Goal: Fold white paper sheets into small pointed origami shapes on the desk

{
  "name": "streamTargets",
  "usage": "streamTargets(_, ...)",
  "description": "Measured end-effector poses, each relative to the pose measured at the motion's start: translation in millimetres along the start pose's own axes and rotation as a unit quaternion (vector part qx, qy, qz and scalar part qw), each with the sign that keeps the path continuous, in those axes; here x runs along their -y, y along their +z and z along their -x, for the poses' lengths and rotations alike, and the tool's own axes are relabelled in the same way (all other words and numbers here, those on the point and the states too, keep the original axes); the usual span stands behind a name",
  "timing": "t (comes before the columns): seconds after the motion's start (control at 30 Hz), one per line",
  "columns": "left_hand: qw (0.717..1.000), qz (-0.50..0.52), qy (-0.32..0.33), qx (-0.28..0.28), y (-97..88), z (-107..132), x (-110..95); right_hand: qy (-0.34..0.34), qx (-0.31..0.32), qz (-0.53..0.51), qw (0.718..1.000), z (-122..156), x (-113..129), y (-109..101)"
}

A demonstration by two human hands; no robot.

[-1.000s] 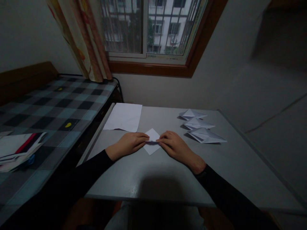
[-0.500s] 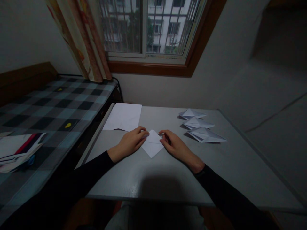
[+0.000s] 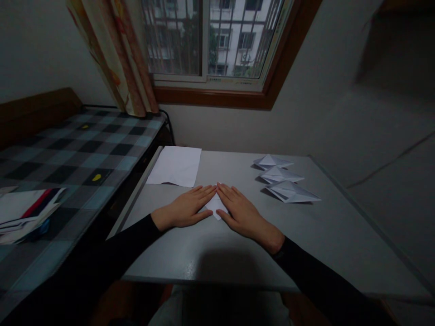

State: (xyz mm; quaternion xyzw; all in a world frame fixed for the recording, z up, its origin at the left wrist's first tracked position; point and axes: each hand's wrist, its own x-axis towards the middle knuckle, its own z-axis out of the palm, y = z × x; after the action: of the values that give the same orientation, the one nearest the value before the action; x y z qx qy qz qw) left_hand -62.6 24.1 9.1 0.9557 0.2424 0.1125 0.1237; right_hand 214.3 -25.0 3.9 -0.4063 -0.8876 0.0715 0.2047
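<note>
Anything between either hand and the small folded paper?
Nothing visible: left hand and right hand both rest on the folded paper. The loose sheet lies beyond the left hand, the three paper shapes off to the right.

The left hand (image 3: 185, 209) and right hand (image 3: 246, 215), curled at the folded paper's (image 3: 214, 207) sides half a second ago, now lie flat over it, fingers stretched out. Their fingertips have come together at its far corner, leaving only a narrow middle part of it showing
</note>
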Motion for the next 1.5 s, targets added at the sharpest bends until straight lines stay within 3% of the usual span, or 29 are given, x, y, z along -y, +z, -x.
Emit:
streamTargets(0.23,1.000,-0.020,-0.003,0.008,3.4,1,-1,0.040,0.055,0.017,0.998,2,-2,1)
streamTargets(0.7,0.996,0.003,-0.044,-0.081,8.2,-1,-2,0.107,-0.052,-0.061,0.991,-1,-33,3)
streamTargets(0.87,0.987,0.046,-0.065,-0.140,10.4,-3,-2,0.109,-0.077,-0.129,0.983,-2,-28,-4)
streamTargets(1.07,0.986,0.055,-0.085,-0.135,4.0,-5,-5,0.110,-0.092,-0.198,0.970,-5,-22,-8)
streamTargets(1.27,0.982,0.049,-0.101,-0.154,5.8,-4,-4,0.130,-0.114,-0.299,0.938,-7,-21,-5)
streamTargets(1.5,0.963,0.104,-0.096,-0.227,-1.1,-6,-12,0.117,-0.175,-0.265,0.941,-7,-9,-16)
